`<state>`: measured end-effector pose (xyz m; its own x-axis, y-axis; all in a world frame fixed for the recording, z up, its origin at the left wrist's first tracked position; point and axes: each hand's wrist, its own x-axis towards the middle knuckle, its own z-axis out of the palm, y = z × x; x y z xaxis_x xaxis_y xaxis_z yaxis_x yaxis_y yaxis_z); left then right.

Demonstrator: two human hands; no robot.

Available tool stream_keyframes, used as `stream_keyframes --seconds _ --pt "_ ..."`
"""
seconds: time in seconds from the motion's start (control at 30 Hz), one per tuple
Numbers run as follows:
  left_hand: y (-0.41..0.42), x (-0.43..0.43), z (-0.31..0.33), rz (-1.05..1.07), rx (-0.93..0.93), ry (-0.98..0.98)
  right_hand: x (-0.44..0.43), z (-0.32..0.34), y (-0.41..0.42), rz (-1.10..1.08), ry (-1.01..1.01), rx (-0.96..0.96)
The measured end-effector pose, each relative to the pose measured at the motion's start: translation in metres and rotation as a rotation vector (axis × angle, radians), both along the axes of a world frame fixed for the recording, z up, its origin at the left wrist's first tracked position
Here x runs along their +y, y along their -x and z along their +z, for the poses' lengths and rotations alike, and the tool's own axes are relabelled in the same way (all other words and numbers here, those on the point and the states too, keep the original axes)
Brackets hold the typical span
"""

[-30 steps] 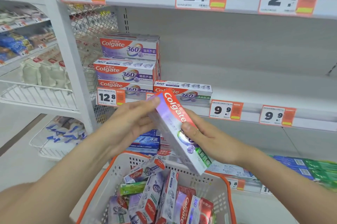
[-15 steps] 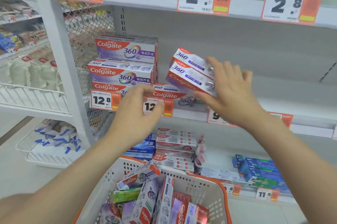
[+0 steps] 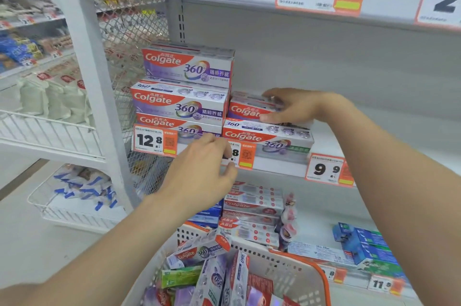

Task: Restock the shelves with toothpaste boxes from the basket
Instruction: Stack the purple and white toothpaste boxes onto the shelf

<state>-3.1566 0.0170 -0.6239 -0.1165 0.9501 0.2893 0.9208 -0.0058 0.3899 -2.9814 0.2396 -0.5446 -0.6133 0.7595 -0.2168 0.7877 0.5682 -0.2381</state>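
Observation:
My right hand (image 3: 291,106) grips a Colgate toothpaste box (image 3: 245,110) lying flat on top of another Colgate box (image 3: 267,138) on the middle shelf (image 3: 279,168). Fingers curl over the held box's top, the thumb on its front. A stack of three Colgate 360 boxes (image 3: 184,96) stands just left of it. My left hand (image 3: 204,173) hovers in front of the shelf edge, over a price tag, fingers loosely curled and holding nothing. The white basket (image 3: 299,273) with an orange rim sits below, with several toothpaste boxes (image 3: 219,278) in it.
To the right of the boxes the middle shelf is bare. Price tags (image 3: 329,168) hang on its edge. On the lower shelf lie red toothpaste boxes (image 3: 252,208) and blue boxes (image 3: 369,246). A white post (image 3: 99,96) and wire racks (image 3: 50,131) stand at left.
My right hand carried the box from above the basket up to the shelf and laid it flat on the lone box. My left hand let go and stayed at the shelf edge.

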Motion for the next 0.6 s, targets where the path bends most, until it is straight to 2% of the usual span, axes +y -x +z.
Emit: stream_keyframes --seconds 0.1,0.23,0.4,0.6 --pt "0.000 0.001 0.000 0.024 -0.038 -0.034 -0.002 -0.006 -0.008 -0.055 0.156 0.138" --pt "0.000 0.002 0.002 0.064 -0.085 -0.063 -0.005 -0.014 -0.010 -0.248 0.086 0.358" --pt "-0.001 0.002 0.003 0.120 -0.115 -0.095 -0.013 -0.038 -0.003 -0.262 -0.079 0.258" --pt "-0.003 0.002 0.001 0.150 -0.179 -0.111 -0.014 -0.040 -0.004 -0.324 -0.096 0.289"
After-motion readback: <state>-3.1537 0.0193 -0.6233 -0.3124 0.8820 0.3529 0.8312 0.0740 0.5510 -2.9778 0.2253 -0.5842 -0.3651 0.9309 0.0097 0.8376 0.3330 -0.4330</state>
